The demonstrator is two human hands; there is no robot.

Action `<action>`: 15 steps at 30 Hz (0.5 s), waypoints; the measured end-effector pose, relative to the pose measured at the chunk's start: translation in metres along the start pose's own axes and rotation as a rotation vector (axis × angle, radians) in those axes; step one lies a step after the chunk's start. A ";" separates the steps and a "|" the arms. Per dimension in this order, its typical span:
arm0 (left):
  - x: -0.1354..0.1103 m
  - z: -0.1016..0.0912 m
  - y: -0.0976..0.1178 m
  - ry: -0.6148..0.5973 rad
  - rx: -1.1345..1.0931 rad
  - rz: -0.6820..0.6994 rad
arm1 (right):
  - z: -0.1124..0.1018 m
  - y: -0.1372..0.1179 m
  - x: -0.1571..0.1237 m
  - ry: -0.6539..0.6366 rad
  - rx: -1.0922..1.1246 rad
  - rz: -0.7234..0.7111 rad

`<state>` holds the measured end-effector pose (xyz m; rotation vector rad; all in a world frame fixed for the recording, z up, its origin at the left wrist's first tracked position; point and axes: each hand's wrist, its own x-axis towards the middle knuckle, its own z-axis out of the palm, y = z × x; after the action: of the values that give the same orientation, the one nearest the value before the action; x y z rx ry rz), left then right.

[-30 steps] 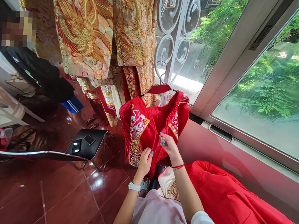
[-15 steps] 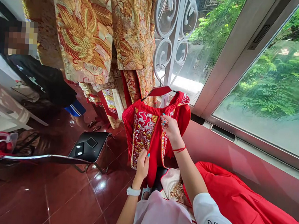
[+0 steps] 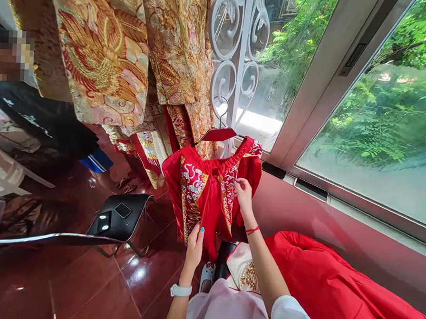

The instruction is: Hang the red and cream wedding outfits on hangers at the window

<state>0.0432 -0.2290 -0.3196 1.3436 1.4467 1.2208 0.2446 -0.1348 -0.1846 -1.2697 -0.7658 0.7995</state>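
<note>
Hands (image 3: 195,239) (image 3: 244,194) pinching red skirt (image 3: 212,202), glossy tiled floor (image 3: 85,286)

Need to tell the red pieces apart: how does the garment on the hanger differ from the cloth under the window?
The garment hangs from a hanger; the cloth lies spread out. The garment has gold and white embroidered panels; the cloth looks plain. The left hand and right hand grip the garment, not the cloth. Both are red.

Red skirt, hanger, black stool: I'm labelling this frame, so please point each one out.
red skirt (image 3: 212,202), head view, plain red panel between its embroidered strips.
hanger (image 3: 218,134), head view, its red bar.
black stool (image 3: 133,219), head view, bare right part of the seat.
</note>
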 end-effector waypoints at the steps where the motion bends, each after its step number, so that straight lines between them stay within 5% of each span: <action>1: 0.000 -0.001 0.001 -0.018 -0.001 0.000 | 0.001 0.008 -0.002 -0.018 -0.004 0.008; 8: -0.004 0.002 0.003 -0.037 0.000 -0.033 | 0.009 0.011 0.000 -0.021 -0.133 -0.203; 15: -0.001 0.002 -0.015 0.018 -0.035 -0.059 | -0.011 0.002 0.023 -0.213 -0.025 -0.056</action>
<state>0.0416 -0.2290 -0.3349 1.2609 1.4605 1.2171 0.2659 -0.1207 -0.1864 -1.1919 -0.9815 0.8908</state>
